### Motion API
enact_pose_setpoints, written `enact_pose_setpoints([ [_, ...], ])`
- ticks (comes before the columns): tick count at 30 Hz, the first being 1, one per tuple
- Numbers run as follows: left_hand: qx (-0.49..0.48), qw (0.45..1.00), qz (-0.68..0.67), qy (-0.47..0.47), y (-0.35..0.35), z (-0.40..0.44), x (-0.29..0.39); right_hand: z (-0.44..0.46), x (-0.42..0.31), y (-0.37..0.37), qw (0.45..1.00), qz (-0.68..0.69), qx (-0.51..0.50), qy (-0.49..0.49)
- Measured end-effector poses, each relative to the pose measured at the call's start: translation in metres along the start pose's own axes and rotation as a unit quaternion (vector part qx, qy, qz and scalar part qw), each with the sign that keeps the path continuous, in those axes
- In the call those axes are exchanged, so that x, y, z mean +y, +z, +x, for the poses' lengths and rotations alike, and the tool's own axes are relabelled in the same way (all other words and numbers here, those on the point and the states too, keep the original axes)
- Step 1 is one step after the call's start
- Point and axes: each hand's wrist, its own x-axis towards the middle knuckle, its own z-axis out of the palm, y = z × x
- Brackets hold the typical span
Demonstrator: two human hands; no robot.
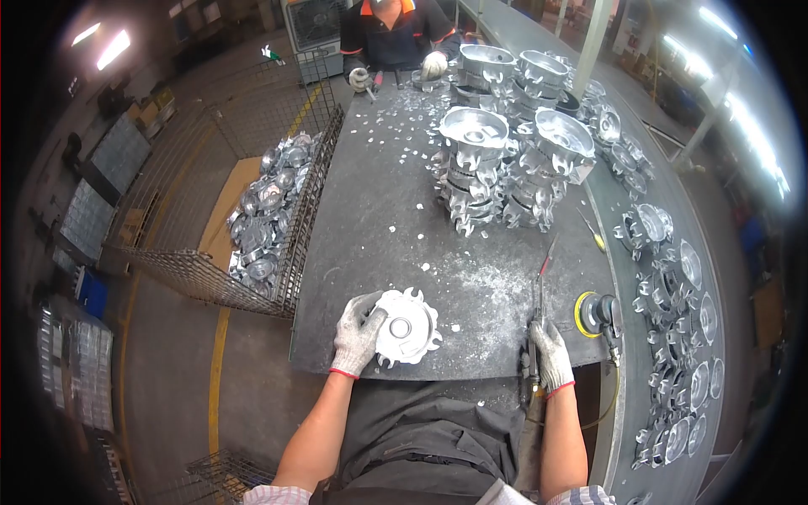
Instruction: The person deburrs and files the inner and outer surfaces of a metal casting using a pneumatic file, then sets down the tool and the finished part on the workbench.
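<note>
A round silver metal casting [404, 327] with hooked lugs on its rim lies on the dark table near the front edge. My left hand [360, 335], in a pale knit glove with a red cuff, grips its left side, thumb over the face. To the right, my right hand [551, 353], gloved the same way, is wrapped round a slim air tool [539, 337] with a long thin tip pointing away from me. A hose fitting shows at the tool's lower end. Just right of that hand sits a sander [597, 315] with a yellow-rimmed pad.
Stacked castings [474, 168] stand farther back on the table [362, 219]. More castings [673, 337] line the conveyor at right. A wire cage [295, 244] at left holds castings. Across the table, a gloved co-worker [396, 42] handles a part. A yellow-handled tool [599, 241] lies at right.
</note>
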Motion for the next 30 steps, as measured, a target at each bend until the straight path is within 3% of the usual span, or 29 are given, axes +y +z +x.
enact_pose_setpoints([
  [30, -0.002, 1.000, -0.015, -0.016, 0.0009, 0.0003, 0.0016, 0.0004, -0.0006, -0.0003, 1.000, -0.006, 0.004, 0.003],
])
